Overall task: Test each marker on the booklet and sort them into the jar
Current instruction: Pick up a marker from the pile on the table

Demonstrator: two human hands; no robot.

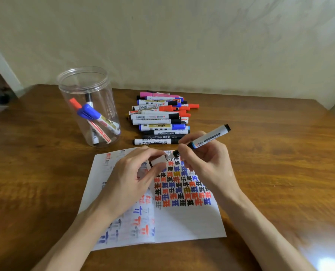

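Marker (211, 136): white barrel with a blue band and a black butt end, over the top edge of the booklet. It lies tilted, butt toward 2 o'clock and writing end toward 8 o'clock. The print along the barrel is too small to read.
Cap (158, 160): a short white piece with a dark ring. Its mouth is right at the marker's tip; whether the two touch cannot be told.
Right hand (207, 163): fingers and thumb curled round the marker's lower barrel, pinching it near the blue band. The forearm enters from 5 o'clock.
Left hand (131, 178): fingertips closed on the cap, palm turned down over the left page. The forearm enters from 7 o'clock.
Booklet (186, 225): open flat, the right page filled with rows of red, blue, black and ochre test marks, the left page with fainter strokes.
Pile of markers (158, 116): at 12 o'clock of the booklet, with black, blue, red and pink caps.
Nearest marker (153, 142): at the pile's near edge, reads "WHITEBOARD MARKER", upside down.
Jar (108, 102): clear plastic, upright, lidless, at 10 o'clock of the booklet, with blue-, red- and black-capped markers leaning inside.
Table (270, 173): brown wood.
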